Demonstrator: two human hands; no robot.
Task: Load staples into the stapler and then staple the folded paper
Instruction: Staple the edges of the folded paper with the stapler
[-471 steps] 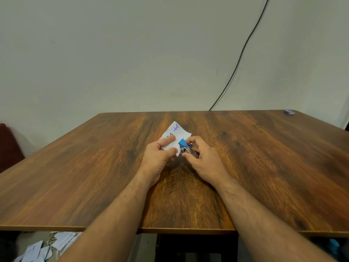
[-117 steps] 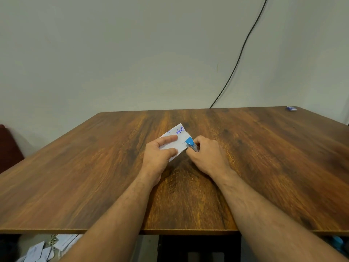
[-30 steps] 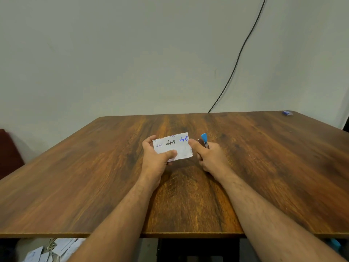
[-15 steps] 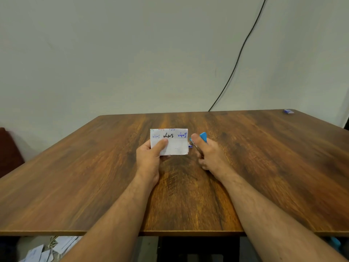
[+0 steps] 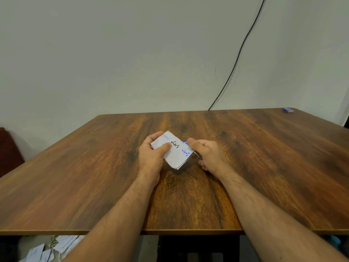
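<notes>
Above the bench, the left hand pinches the folded paper while the right hand's grip closes around the stapler at its right edge; loading looks finished, stapling seems underway.

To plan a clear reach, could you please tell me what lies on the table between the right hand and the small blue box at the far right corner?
Head view: bare wooden table between right hand and blue box.

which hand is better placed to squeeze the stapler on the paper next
Right. The right hand already grips the stapler at the edge of the folded paper, while the left hand is occupied pinching the paper's other end.
</notes>
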